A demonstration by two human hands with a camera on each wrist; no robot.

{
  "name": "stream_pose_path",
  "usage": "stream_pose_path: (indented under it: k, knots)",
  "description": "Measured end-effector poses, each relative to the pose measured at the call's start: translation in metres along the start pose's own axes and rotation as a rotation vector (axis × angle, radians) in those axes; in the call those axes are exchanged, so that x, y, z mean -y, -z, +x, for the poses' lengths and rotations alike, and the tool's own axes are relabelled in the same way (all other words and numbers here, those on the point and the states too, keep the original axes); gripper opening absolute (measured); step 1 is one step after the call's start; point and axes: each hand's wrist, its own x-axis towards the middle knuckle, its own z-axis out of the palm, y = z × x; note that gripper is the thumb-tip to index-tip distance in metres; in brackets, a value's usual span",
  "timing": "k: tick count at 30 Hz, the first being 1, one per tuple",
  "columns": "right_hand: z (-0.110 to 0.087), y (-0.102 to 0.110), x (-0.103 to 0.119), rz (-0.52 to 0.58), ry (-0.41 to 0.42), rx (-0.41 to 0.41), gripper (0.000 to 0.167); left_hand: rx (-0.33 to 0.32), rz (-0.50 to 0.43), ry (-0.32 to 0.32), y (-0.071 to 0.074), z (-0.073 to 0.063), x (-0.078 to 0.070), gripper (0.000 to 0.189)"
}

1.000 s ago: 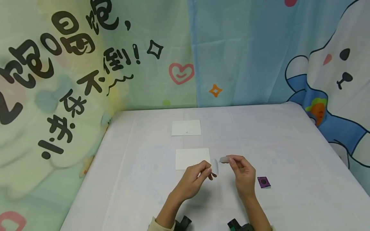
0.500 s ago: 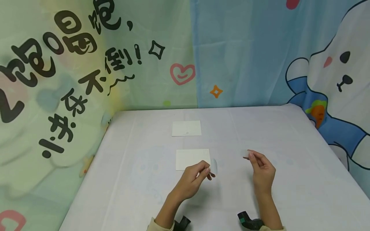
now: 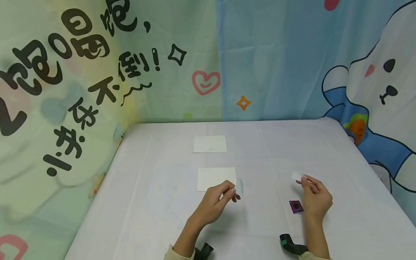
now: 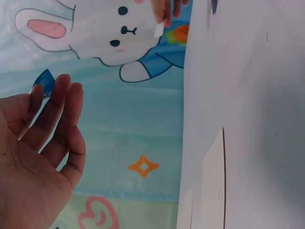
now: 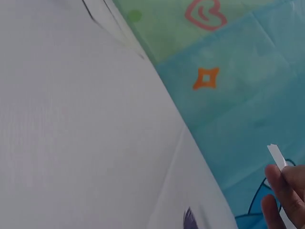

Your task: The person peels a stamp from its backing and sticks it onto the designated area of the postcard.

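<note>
My left hand [image 3: 212,204] pinches a thin, pale translucent piece of film [image 3: 239,186] between thumb and fingertip, above the nearer white card [image 3: 212,178]. In the left wrist view this film [image 4: 46,82] looks blue and slightly bent. Off to the right, my right hand [image 3: 316,196] pinches a small white paper strip [image 3: 297,176], raised over the table. The strip [image 5: 277,155] sticks out past the fingertips in the right wrist view. A small purple square with a dark round mark [image 3: 296,207] lies on the table, just left of my right hand.
A second white card [image 3: 209,144] lies farther back on the white-covered table [image 3: 156,216]. Behind the table hangs a printed cloth [image 3: 276,65]. Each wrist carries a black camera mount, such as the right one [image 3: 292,245].
My right hand has moved away to the right from the left hand, taking the white strip with it. It passed over the purple square, which shows again. My left hand has stayed nearly still.
</note>
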Motion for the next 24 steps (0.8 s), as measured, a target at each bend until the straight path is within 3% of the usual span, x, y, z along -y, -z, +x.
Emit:
stream_pose_path:
  k: [4,10,24]
  knots:
    - [-0.005,0.015,0.018,-0.024,-0.078,-0.013,0.025,0.0,0.004,0.001,0.0,0.0,0.001,0.021]
    - [-0.003,0.024,0.009,-0.116,-0.148,-0.033,0.032,-0.004,0.001,-0.002,0.0,-0.001,0.001,0.021]
    - [0.0,0.024,-0.006,-0.362,-0.147,0.008,0.033,-0.016,-0.013,-0.006,0.0,-0.001,0.002,0.021]
